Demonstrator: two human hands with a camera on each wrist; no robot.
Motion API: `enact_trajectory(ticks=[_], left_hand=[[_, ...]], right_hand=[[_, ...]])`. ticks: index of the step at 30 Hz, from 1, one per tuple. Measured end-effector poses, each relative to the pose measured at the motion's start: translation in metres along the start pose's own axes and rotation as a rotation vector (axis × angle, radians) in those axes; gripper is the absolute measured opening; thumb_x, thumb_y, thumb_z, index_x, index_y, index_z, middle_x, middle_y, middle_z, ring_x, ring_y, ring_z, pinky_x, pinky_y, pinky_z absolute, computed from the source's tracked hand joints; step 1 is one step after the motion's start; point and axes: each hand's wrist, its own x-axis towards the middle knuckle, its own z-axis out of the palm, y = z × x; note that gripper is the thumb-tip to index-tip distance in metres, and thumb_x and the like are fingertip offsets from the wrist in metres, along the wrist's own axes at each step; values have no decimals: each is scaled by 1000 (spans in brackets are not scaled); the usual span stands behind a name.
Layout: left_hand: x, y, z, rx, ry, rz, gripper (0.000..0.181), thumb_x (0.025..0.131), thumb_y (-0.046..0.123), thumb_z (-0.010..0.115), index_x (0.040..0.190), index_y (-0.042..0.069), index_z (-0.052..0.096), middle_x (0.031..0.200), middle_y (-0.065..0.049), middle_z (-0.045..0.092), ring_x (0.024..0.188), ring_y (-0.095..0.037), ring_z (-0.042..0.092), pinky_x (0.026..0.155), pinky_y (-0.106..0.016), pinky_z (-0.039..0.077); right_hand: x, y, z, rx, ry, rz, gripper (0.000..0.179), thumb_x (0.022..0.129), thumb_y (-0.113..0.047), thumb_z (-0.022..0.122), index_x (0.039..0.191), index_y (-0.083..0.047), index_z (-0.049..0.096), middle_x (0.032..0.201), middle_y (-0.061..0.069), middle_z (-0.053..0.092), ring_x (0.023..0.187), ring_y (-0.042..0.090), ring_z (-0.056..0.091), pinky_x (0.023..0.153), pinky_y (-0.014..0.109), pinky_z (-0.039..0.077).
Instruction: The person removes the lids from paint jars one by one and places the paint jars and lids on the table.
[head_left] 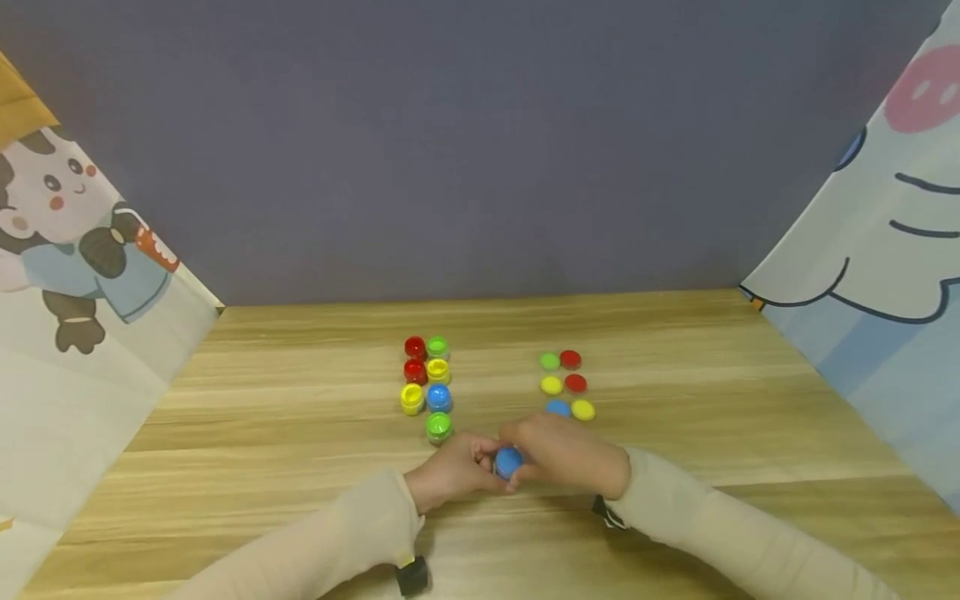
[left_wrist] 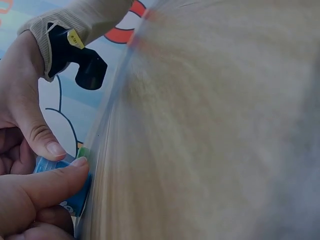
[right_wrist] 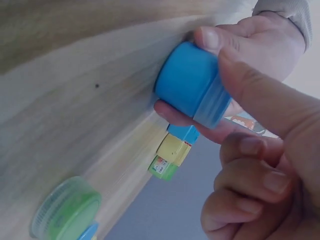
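My left hand (head_left: 457, 468) holds a small blue jar (right_wrist: 182, 77) near the front middle of the table. From the other side, my right hand (head_left: 566, 450) pinches the lighter ridged lid (right_wrist: 214, 105) of that jar, thumb and fingers round its rim. In the head view only the jar's round blue top shows between the two hands. The right wrist view has the jar tilted close over the wood. Fingers hide part of the jar in the left wrist view, and its underside cannot be seen.
Left of the middle stand small jars in two columns: a green jar (head_left: 438, 427), a blue jar (head_left: 439, 397), a yellow jar (head_left: 412, 399), a red jar (head_left: 415, 372) and others. To the right lie several round lids, among them a yellow lid (head_left: 582, 409) and a red lid (head_left: 576, 383).
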Motion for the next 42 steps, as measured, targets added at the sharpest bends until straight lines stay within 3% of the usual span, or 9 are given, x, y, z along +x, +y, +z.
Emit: enact_trajectory(ticks=[7, 15, 25, 31, 34, 37, 42], left_hand=[[1, 0, 0, 29, 5, -2, 23, 73, -1, 76, 96, 1, 70, 56, 3, 51, 51, -5, 39, 47, -16, 30], [1, 1, 2, 47, 39, -8, 26, 72, 0, 78, 97, 3, 71, 53, 5, 47, 49, -5, 37, 45, -16, 28], [0, 3, 3, 68, 59, -43, 25, 71, 2, 79, 94, 5, 71, 53, 5, 47, 49, -5, 37, 45, -16, 28], [1, 3, 3, 38, 32, -34, 26, 72, -3, 76, 97, 2, 71, 54, 5, 49, 49, -4, 38, 46, -15, 31], [1, 2, 3, 51, 30, -30, 30, 73, -2, 76, 101, 3, 70, 57, 6, 53, 52, -4, 42, 50, -14, 35], [1, 1, 3, 61, 46, -19, 32, 72, -2, 77, 103, 3, 70, 58, 6, 53, 53, -4, 43, 52, -14, 37], [0, 2, 4, 53, 54, -13, 33, 71, -3, 77, 103, 3, 71, 57, 5, 50, 54, -4, 42, 53, -14, 38]], right_hand=[[-1, -3, -1, -78, 9, -43, 28, 68, -27, 81, 85, -15, 61, 71, -11, 56, 60, 2, 45, 57, 16, 41], [-2, 0, -3, -143, -35, -107, 18, 78, -15, 76, 92, -16, 65, 75, -10, 62, 59, -1, 47, 58, 14, 42], [0, 4, -7, -147, -59, -178, 19, 78, -13, 76, 94, -19, 66, 78, -10, 64, 60, -2, 47, 58, 12, 41], [-3, -7, 0, -138, 6, -116, 18, 86, -20, 69, 101, -11, 67, 64, -9, 55, 51, -2, 41, 48, 12, 37], [-4, -15, 6, -178, 84, -44, 18, 90, -28, 63, 84, -12, 64, 55, -10, 43, 45, -2, 34, 41, 13, 30], [-4, -21, 12, -292, 159, 42, 38, 92, -38, 59, 62, -17, 48, 49, -11, 30, 41, -1, 25, 37, 13, 20], [-4, -25, 17, -447, 205, 151, 56, 90, -49, 57, 50, -19, 30, 45, -11, 18, 39, 1, 17, 36, 15, 13]])
